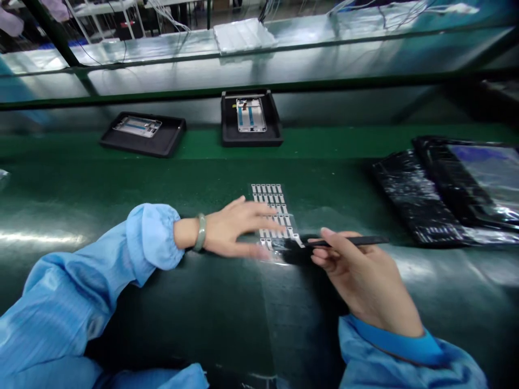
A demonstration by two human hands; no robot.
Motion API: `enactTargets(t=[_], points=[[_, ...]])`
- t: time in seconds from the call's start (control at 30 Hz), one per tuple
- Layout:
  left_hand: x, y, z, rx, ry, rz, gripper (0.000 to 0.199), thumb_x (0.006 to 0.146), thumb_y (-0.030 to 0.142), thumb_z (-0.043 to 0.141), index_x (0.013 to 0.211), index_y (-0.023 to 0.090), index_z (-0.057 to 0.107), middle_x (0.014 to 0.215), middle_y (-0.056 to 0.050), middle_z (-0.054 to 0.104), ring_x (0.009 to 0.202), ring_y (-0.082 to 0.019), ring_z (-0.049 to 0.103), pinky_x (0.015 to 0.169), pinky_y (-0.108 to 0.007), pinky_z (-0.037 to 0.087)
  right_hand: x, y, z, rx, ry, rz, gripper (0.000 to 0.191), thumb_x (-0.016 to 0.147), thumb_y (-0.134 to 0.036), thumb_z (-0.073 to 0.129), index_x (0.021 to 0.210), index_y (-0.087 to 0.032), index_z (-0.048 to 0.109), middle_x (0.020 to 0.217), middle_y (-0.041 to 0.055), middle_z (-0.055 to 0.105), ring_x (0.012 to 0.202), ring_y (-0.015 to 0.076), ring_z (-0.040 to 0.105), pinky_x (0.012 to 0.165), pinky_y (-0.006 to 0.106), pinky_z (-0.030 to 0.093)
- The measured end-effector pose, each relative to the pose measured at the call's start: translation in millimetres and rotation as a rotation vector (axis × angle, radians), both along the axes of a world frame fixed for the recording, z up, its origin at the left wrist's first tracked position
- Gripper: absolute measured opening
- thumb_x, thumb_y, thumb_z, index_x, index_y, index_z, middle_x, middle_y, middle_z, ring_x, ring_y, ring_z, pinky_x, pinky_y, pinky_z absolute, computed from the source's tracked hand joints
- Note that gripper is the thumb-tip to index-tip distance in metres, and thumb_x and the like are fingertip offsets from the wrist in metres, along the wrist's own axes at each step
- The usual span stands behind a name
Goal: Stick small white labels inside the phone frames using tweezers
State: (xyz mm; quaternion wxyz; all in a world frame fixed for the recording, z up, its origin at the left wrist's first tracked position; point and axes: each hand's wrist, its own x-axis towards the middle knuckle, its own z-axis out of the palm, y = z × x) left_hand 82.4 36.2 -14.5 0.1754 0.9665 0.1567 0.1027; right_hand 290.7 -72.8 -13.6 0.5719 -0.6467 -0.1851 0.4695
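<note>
My left hand (235,229) lies with its fingers spread over a clear sheet of small white stickers (266,188) set in rows. A green bangle (200,232) circles that wrist. In my right hand (360,270) I pinch dark tweezers (365,240) that point left toward the sheet. At their tip, by the sheet's lower right corner, is one small white sticker (299,241), tilted out of line with the rows. The tweezer tips are too blurred to show exactly how they meet it.
Two black trays (170,141) (251,141) at the back each carry a silver phone frame (251,116). Glossy black wrapped packs (421,200) lie at the right on the green table mat (194,183). Beyond a rail, a white packet (242,36) and cables rest on a ledge.
</note>
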Motion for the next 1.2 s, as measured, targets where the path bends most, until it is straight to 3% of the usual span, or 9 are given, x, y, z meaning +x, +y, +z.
enactTargets(t=[0.07, 0.2, 0.3, 0.43, 0.6, 0.7, 0.83, 1.03, 1.2], points=[[10.4, 30.9, 2.4, 0.081, -0.019, 0.362, 0.039, 0.094, 0.041, 0.052, 0.131, 0.029, 0.053, 0.145, -0.001, 0.048, 0.138, -0.016, 0.037, 0.116, -0.038, 0.027, 2.1, -0.1, 2.2, 0.009, 0.034, -0.016, 0.037, 0.051, -0.036, 0.086, 0.059, -0.021, 0.053, 0.052, -0.0041, 0.057, 0.046, 0.0109, 0.059, 0.041, 0.020, 0.054], [20.3, 107.9, -2.6, 0.135, -0.024, 0.791, 0.046, 0.094, 0.020, 0.047, 0.140, 0.017, 0.042, 0.154, -0.017, 0.029, 0.145, -0.034, 0.021, 0.113, -0.064, 0.015, 1.3, -0.2, 5.3, 0.011, 0.062, -0.044, 0.037, 0.053, -0.035, 0.085, 0.059, -0.022, 0.052, 0.053, -0.0044, 0.058, 0.046, 0.0107, 0.058, 0.041, 0.020, 0.054], [16.9, 145.6, -7.7, 0.138, 0.010, 0.907, 0.033, 0.092, 0.018, 0.051, 0.124, 0.021, 0.057, 0.148, -0.016, 0.039, 0.143, -0.040, 0.021, 0.105, -0.076, 0.010, 1.0, 0.8, 5.6, 0.011, 0.059, -0.055, 0.036, 0.054, -0.035, 0.085, 0.061, -0.021, 0.053, 0.057, -0.0039, 0.060, 0.049, 0.0110, 0.060, 0.044, 0.020, 0.055], [4.5, 151.6, -5.0, 0.208, 0.010, 0.851, 0.019, 0.089, 0.017, 0.056, 0.106, 0.020, 0.065, 0.144, -0.013, 0.043, 0.145, -0.036, 0.018, 0.112, -0.069, -0.001, 3.2, 1.5, 5.0, 0.018, 0.057, -0.064, 0.034, 0.055, -0.035, 0.085, 0.063, -0.021, 0.055, 0.062, -0.0016, 0.065, 0.050, 0.0112, 0.061, 0.045, 0.021, 0.056], [-35.3, 108.2, 5.6, 0.266, 0.017, 0.699, 0.018, 0.092, 0.024, 0.055, 0.107, 0.023, 0.063, 0.141, -0.007, 0.048, 0.144, -0.029, 0.024, 0.117, -0.061, 0.004, 5.1, -0.4, 8.1, 0.001, 0.093, -0.111, 0.035, 0.048, -0.031, 0.088, 0.060, -0.020, 0.057, 0.060, 0.0000, 0.064, 0.049, 0.0106, 0.059, 0.043, 0.018, 0.054], [-71.9, 62.8, 10.5, 0.270, 0.038, 0.589, 0.014, 0.091, 0.027, 0.056, 0.102, 0.023, 0.063, 0.138, -0.006, 0.053, 0.141, -0.026, 0.032, 0.118, -0.057, 0.008, 5.6, -1.6, 11.5, -0.004, 0.089, -0.150, 0.034, 0.046, -0.030, 0.089, 0.059, -0.020, 0.059, 0.062, 0.0014, 0.064, 0.048, 0.0105, 0.058, 0.041, 0.017, 0.053], [-112.3, -7.6, 16.9, 0.201, 0.061, 0.353, 0.015, 0.090, 0.029, 0.054, 0.095, 0.019, 0.063, 0.144, -0.010, 0.047, 0.144, -0.030, 0.026, 0.117, -0.059, 0.009, 6.5, -2.0, 15.0, 0.007, 0.057, -0.180, 0.033, 0.046, -0.030, 0.089, 0.058, -0.020, 0.060, 0.062, 0.0005, 0.063, 0.048, 0.0087, 0.056, 0.042, 0.015, 0.052], [-134.6, -96.8, 20.9, -0.007, 0.078, 0.145, 0.011, 0.087, 0.028, 0.056, 0.092, 0.022, 0.064, 0.147, -0.007, 0.045, 0.145, -0.032, 0.022, 0.116, -0.061, -0.003, 1.7, 4.0, 20.2, -0.029, 0.034, -0.149, 0.045, 0.032, -0.037, 0.093, 0.054, -0.021, 0.058, 0.059, 0.0018, 0.062, 0.046, 0.0079, 0.055, 0.043, 0.014, 0.051], [-143.0, -129.6, 14.7, -0.060, -0.017, -0.018, 0.012, 0.088, 0.032, 0.054, 0.089, 0.024, 0.064, 0.145, -0.004, 0.047, 0.146, -0.029, 0.021, 0.117, -0.058, -0.007, -16.2, 14.6, 24.2, -0.063, 0.011, -0.051, 0.060, 0.017, -0.045, 0.093, 0.057, -0.021, 0.056, 0.066, 0.0020, 0.068, 0.050, 0.0098, 0.061, 0.050, 0.015, 0.055]])
